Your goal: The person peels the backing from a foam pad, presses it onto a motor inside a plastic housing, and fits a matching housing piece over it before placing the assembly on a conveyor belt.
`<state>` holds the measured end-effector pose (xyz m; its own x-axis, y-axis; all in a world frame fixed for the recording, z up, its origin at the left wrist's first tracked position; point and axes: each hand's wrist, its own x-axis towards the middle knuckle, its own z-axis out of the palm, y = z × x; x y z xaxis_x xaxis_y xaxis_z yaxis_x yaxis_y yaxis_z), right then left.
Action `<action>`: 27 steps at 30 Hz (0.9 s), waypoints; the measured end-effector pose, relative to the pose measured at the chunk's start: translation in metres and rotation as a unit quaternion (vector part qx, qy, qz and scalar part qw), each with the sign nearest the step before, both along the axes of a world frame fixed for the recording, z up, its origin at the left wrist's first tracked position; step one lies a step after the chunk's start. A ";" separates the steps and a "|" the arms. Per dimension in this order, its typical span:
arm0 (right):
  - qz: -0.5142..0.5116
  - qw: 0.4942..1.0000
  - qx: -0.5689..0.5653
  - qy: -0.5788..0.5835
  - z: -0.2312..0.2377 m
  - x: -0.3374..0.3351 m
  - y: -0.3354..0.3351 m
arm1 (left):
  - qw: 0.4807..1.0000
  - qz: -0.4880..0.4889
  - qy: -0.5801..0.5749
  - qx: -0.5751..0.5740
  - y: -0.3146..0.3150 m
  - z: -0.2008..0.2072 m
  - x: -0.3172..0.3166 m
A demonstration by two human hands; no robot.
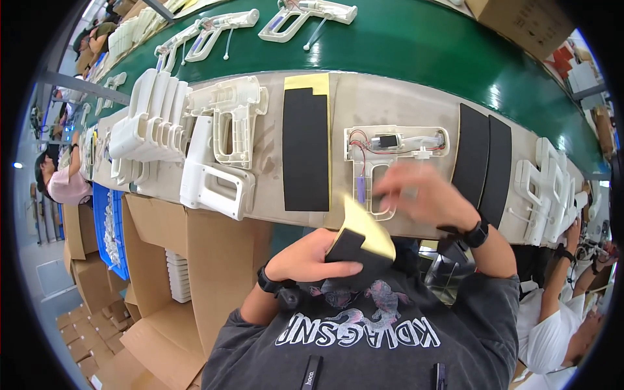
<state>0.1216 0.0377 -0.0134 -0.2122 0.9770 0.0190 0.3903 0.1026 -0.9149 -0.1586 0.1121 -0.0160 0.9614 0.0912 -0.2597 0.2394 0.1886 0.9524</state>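
Observation:
My left hand [305, 255] grips a small black foam sheet [351, 252] with a yellow backing, in front of my chest. The sheet bends, and part of its yellow side faces up. Blurred by motion, my right hand [426, 195] hovers over the handle end of a white gun-shaped housing half [383, 155]. Its fingertips are too smeared to read. Red wires, a dark component and a purple cylinder [361, 190] lie inside that open housing. Left of it, a long black foam strip [306, 149] on yellow backing lies on the table.
More black foam strips [471, 156] lie right of the housing. White housing shells stand stacked at left [153, 120] and right [549, 188]. A green conveyor belt [403, 45] carries wired housings beyond the table. Cardboard boxes [221, 260] stand at lower left. Co-workers sit at both sides.

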 end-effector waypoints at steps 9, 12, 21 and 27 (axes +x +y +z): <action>0.084 0.947 0.192 -0.244 -0.029 -0.012 0.023 | 0.937 0.248 -0.026 -0.243 -0.005 -0.013 -0.046; 0.115 0.941 0.175 -0.265 -0.028 -0.015 0.022 | 0.914 0.296 -0.042 -0.274 -0.004 -0.019 -0.058; 0.100 0.951 0.145 -0.253 -0.015 -0.012 0.018 | 0.885 0.397 -0.020 -0.242 -0.001 -0.023 -0.057; -0.038 0.998 -0.038 -0.015 0.019 -0.005 -0.020 | 0.918 0.318 -0.083 -0.222 -0.001 -0.005 -0.011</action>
<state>0.1167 0.0178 0.0055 -0.1371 0.9887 -0.0614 0.4212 0.0021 -0.9070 -0.1697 0.1109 -0.0213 0.7795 0.5687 -0.2627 -0.1954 0.6192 0.7606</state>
